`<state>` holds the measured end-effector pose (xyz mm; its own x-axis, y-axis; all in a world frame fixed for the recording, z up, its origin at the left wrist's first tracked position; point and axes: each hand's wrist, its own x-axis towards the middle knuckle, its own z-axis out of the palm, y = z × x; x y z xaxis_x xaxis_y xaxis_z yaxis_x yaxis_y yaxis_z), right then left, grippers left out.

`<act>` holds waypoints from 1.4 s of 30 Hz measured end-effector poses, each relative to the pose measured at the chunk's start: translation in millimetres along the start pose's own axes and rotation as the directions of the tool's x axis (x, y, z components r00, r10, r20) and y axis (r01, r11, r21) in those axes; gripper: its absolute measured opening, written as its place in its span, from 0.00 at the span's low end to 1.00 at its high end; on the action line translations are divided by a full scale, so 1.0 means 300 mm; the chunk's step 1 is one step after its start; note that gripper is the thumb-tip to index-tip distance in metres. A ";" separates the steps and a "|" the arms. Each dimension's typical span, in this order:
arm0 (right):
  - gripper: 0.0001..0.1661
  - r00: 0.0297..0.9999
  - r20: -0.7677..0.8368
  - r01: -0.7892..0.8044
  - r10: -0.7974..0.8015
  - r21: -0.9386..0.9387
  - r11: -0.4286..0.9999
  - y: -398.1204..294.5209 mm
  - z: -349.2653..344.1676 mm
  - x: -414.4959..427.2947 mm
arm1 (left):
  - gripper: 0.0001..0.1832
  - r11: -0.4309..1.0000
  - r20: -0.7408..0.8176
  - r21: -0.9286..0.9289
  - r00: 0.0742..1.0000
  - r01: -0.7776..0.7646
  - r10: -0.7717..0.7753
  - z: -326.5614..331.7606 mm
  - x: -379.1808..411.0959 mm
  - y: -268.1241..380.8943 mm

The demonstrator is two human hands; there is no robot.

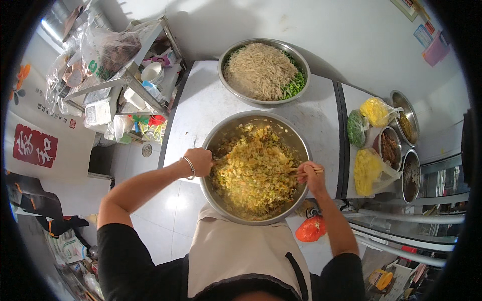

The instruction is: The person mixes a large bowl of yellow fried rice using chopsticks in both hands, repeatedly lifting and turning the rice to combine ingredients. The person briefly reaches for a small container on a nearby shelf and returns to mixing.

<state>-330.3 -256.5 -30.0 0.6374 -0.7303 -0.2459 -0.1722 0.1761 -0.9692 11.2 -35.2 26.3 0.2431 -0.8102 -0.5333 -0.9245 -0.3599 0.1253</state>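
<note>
A large stainless-steel mixing bowl point(208, 199) stands at the table's front edge, against my apron. Inside it is a heaped mixture of finely chopped vegetables point(256, 169), yellow-green with orange bits. My left hand point(199, 162), with a bangle on the wrist, is closed at the bowl's left rim; its fingertips are hidden. My right hand point(311, 174) grips wooden chopsticks point(319, 171) over the right rim, and their tips go into the mixture. Behind stands a second steel bowl point(253, 102), holding pale thin shreds point(260, 69) over chopped greens point(294, 87).
On the right lie bags of yellow food point(367, 171) and a bag of greens point(356, 128), beside smaller metal bowls point(411, 177). A cluttered metal shelf point(130, 81) stands on the left. Below the table at right hangs or rests a red plastic bag point(311, 228). A wall rises behind the table point(320, 124).
</note>
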 end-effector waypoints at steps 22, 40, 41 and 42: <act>0.14 0.996 0.043 0.065 -0.072 0.141 0.988 -0.015 0.219 -0.048 | 0.18 0.854 -0.070 -0.511 0.995 -0.094 0.067 0.117 -0.019 0.089; 0.14 0.981 0.172 0.092 -0.086 -0.025 0.995 -0.156 0.182 -0.064 | 0.16 0.918 -0.007 -0.355 0.982 -0.179 0.189 0.066 -0.022 0.014; 0.14 0.970 0.227 0.126 -0.089 -0.152 0.980 -0.228 0.159 -0.065 | 0.15 0.932 -0.030 -0.260 0.967 -0.252 0.253 0.031 -0.018 -0.001; 0.14 0.960 0.277 0.131 -0.049 -0.284 0.950 -0.258 0.110 -0.056 | 0.16 0.978 0.062 -0.127 0.983 -0.162 0.171 -0.031 -0.040 0.010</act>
<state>-302.8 -236.1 48.9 0.8282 -0.5264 -0.1922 -0.2937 -0.1156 -0.9489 8.3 -30.9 40.8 0.0625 -0.8297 -0.5547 -0.9067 -0.2795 0.3159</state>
